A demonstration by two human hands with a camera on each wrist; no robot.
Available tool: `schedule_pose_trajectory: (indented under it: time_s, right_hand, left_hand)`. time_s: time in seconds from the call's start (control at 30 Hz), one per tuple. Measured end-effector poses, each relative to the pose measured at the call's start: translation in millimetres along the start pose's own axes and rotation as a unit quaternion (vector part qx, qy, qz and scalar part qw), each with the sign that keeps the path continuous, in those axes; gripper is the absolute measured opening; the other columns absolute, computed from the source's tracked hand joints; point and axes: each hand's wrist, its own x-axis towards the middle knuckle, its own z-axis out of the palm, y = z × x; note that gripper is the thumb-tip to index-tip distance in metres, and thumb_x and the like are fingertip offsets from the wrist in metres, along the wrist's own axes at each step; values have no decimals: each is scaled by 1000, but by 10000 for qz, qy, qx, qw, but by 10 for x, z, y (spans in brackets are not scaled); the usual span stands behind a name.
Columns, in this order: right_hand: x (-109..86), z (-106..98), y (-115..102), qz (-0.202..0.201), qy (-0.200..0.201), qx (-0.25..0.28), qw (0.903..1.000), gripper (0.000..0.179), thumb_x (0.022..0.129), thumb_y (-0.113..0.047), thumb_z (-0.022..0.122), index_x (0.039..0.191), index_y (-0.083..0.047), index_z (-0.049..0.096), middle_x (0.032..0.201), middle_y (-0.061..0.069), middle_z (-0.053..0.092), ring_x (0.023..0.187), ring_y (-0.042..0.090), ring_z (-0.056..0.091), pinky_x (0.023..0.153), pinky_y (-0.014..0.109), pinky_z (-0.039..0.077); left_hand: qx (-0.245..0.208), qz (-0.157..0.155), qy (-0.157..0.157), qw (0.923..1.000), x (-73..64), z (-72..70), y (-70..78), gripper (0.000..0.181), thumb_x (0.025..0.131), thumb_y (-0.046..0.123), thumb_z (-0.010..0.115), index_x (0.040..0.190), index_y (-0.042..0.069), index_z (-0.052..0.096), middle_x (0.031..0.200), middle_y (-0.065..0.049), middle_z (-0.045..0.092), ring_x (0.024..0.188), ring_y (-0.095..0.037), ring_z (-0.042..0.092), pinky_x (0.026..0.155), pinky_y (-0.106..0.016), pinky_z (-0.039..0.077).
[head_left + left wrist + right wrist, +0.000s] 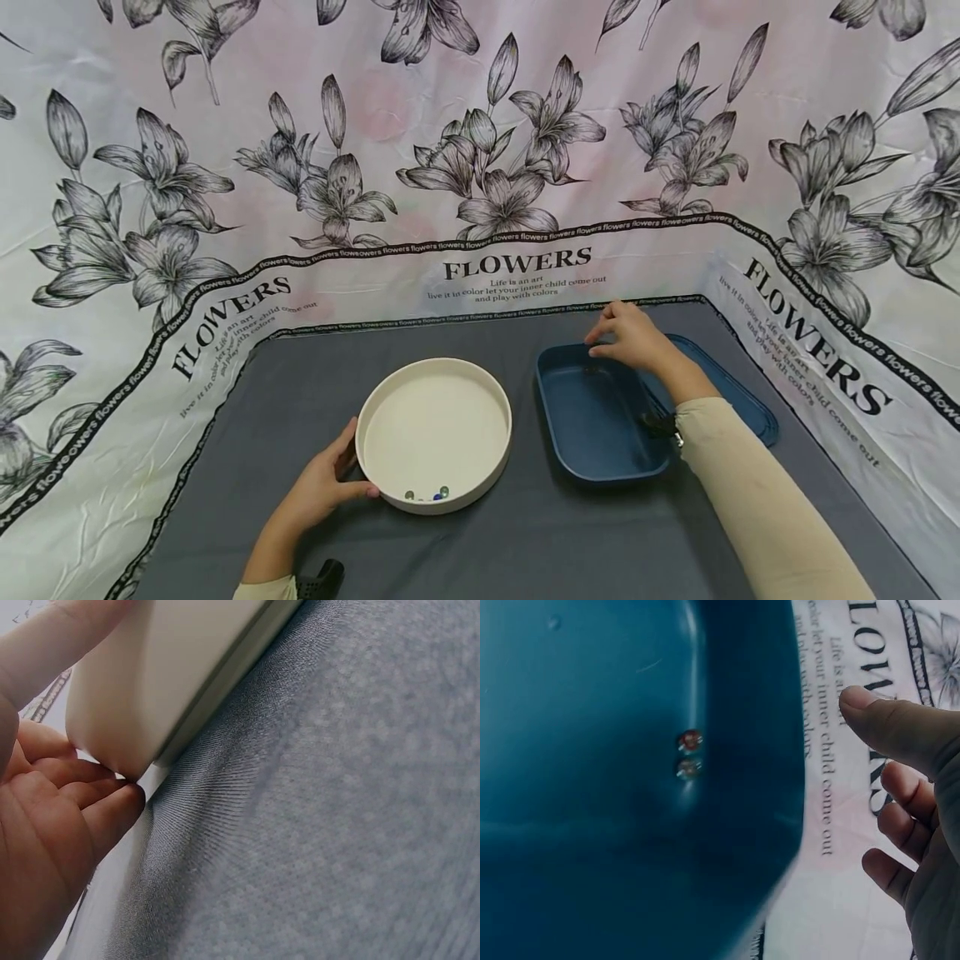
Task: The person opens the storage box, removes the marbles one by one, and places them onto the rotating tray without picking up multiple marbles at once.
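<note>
My left hand [322,492] grips a round cream tray [433,417] at its left side. Its thumb lies along the near wall, and its other fingertips touch the wall low down in the left wrist view. Several glass marbles [444,492], one of them blue, sit at the tray's near edge. Over the far end of a deep blue rectangular box [600,425] hovers my right hand [630,335], its thumb and fingers apart with nothing between them. Two reddish-brown marbles [690,740] lie inside the box along its far wall.
A flat blue lid [750,408] lies to the right of the box, partly hidden by the right forearm. Grey cloth [495,550] covers the table. Flower-printed fabric [480,167] hangs behind and along both sides.
</note>
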Motion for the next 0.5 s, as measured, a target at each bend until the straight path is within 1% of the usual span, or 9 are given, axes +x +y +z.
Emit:
schedule_pose_trajectory:
  time_s: [0.07,0.13,0.23,0.33,0.5]
  right_hand:
    - [-1,31,41,121,-96,29,9999,21,89,-22,83,109,-15,81,113,10,50,105,33,43,98,60,34]
    - [0,61,69,164,-137,7,9998,21,88,-22,83,109,-16,81,114,11,51,107,34,43,98,60,34]
    - [2,118,110,206,-230,-88,9995,22,87,-22,84,109,-16,81,115,11,50,107,34,43,92,56,35]
    - [6,194,155,276,-319,-193,9989,24,86,-22,85,108,-17,82,115,10,51,106,32,42,88,52,34]
    - [28,319,204,409,-374,-329,9979,26,83,-24,87,108,-18,82,117,11,52,109,32,43,92,53,34]
  left_hand:
    - [-12,-9,-20,10000,-1,0,-3,124,75,28,91,165,5,8,170,-18,11,153,-34,25,116,-45,35]
    - [-18,-13,-25,10000,-2,2,-3,124,75,28,91,165,5,8,170,-18,11,153,-34,25,116,-45,35]
    - [-6,-43,-4,10000,-7,7,1,124,75,29,91,165,6,9,170,-17,12,153,-33,25,116,-44,35]
    - [-73,-27,-28,10000,-13,9,17,125,75,27,92,165,5,8,170,-18,10,153,-34,23,116,-45,33]
    - [-166,22,-42,9999,-21,-2,37,125,74,24,92,164,2,8,170,-20,9,153,-38,21,116,-45,32]
